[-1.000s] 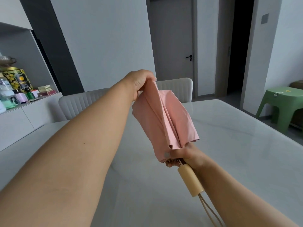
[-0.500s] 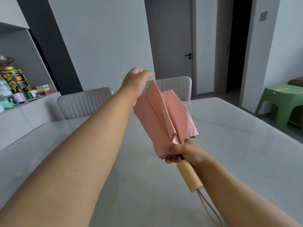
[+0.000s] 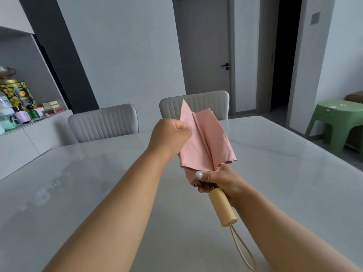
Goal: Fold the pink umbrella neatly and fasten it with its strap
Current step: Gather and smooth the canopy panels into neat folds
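While the person holds both arms out over the pale table [image 3: 275,173], the pink umbrella [image 3: 208,142] sits above its middle, collapsed and tilted, canopy end pointing away toward the two grey chairs [image 3: 102,122] on the table's far side. Its right hand [image 3: 218,179] is curled around the gathered bottom of the canopy, thumb across the fabric, just above the cream handle [image 3: 222,207], which slants down toward the table's near edge. A thin wrist loop [image 3: 241,250] hangs from the handle's end. Its left hand [image 3: 170,136] is closed on one flat fabric panel, pinching its left edge partway up; the panel rises to a point. I cannot see the fastening strap. Off the table's far right corner stands a green stool [image 3: 337,122]; off its left, a sideboard [image 3: 29,134] carries tins and bottles.
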Available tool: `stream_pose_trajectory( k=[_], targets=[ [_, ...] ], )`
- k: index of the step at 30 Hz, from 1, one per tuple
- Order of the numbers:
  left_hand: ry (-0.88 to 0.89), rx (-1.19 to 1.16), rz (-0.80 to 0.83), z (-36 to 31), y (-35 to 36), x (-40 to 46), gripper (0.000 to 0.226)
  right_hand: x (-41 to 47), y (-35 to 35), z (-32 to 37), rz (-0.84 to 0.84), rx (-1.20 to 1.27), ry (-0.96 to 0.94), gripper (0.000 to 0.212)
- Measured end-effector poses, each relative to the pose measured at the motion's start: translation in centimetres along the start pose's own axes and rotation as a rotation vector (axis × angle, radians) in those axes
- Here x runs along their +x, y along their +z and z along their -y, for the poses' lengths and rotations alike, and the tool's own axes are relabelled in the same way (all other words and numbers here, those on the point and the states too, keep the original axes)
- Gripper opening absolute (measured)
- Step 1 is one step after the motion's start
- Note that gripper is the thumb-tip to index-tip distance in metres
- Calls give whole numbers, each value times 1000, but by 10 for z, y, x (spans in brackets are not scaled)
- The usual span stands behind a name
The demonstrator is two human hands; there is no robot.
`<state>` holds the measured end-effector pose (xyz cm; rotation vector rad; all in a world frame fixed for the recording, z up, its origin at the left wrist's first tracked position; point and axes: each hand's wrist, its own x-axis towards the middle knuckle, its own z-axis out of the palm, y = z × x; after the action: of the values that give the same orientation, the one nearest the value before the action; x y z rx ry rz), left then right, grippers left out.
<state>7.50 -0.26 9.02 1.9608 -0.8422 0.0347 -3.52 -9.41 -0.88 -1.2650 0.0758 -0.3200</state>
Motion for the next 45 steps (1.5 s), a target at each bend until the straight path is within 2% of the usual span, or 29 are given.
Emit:
stream_pose_trajectory(
  k=[2,5,7,13,15,17,19,20,22,24,26,29,36,38,40,42,45],
  targets=[
    [6,-54,-44,7,3,-4,21,2,-1,-2,11,56,-25,51],
    [32,-120,-105,16,9,-8,25,6,-3,-4,-14,137,-60,81],
    [37,-163,-132,21,13,-11,28,7,-5,-4,-42,154,-57,89],
    [-39,-359,-115,36,17,-14,39,3,-5,-3,-33,109,-68,48],
    [-61,-240,-89,37,15,-8,28,1,-4,-3,-38,79,-61,24],
    [-47,61,-117,30,9,0,10,0,-2,-3,-54,52,-65,9],
    [36,422,-197,20,4,8,17,0,-1,-2,-61,4,-70,12],
    [113,544,-238,14,5,11,29,0,0,-3,-65,-18,-75,16],
    [277,661,-253,-4,11,10,44,0,1,-3,-82,-67,-84,22],
    [311,715,-131,-15,25,11,49,0,3,-4,-107,-105,-90,19],
    [199,732,0,-12,37,18,54,0,4,-5,-123,-127,-106,20],
    [15,527,53,3,45,24,58,0,6,-4,-129,-145,-163,26],
    [-202,-413,54,38,59,-3,74,0,5,-1,-103,-212,-145,14],
    [-280,-666,42,46,54,-7,63,-1,5,0,-67,-182,-118,16],
    [-398,-880,100,55,46,-13,48,-2,7,0,-5,-101,-78,18],
    [-489,-995,168,63,42,-20,49,-4,11,-1,53,-40,-37,21],
    [-549,-1030,128,74,41,-25,49,-3,16,-5,96,-38,14,33]
  ],
)
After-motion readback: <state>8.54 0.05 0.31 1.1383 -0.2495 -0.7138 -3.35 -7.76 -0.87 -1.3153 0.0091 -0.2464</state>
